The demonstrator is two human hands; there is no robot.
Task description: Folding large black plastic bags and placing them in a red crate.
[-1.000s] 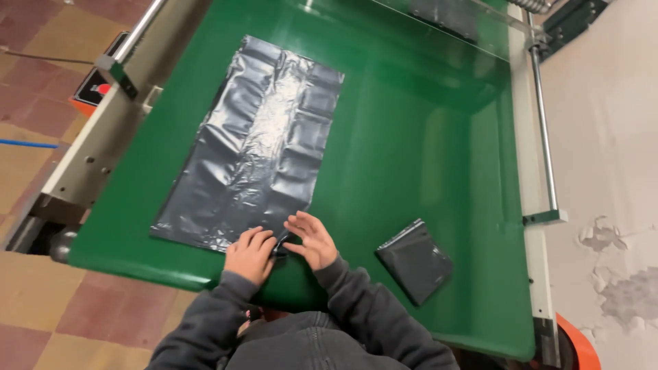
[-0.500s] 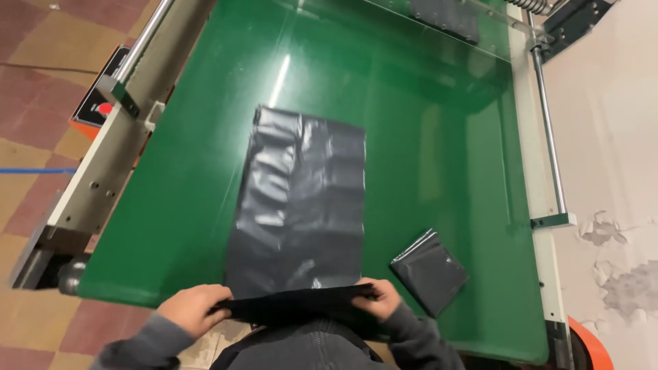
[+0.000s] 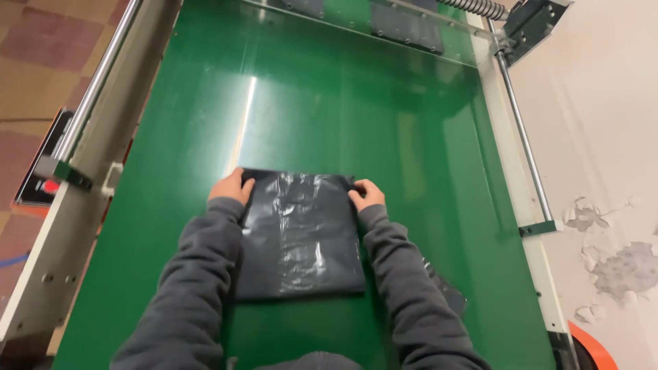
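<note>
A: How many views?

B: One only, head cam, worn by the person. Looks steeply down and fwd along the green surface (image 3: 425,205), which runs away from the wearer toward the top of the frame.

A: How near?

B: Close. Both grey sleeves come in from the bottom edge; left hand (image 3: 229,188) and right hand (image 3: 367,195) sit about mid-frame, at the far corners of a dark plastic sheet (image 3: 301,236).

A: What's at the sides?

B: Metal side rail (image 3: 92,92) and tiled floor (image 3: 48,48) on the left, pale wall (image 3: 603,123) on the right, far end of the surface at the top.

A: Overlap w/ another view?

B: Single view, so nothing shared.
</note>
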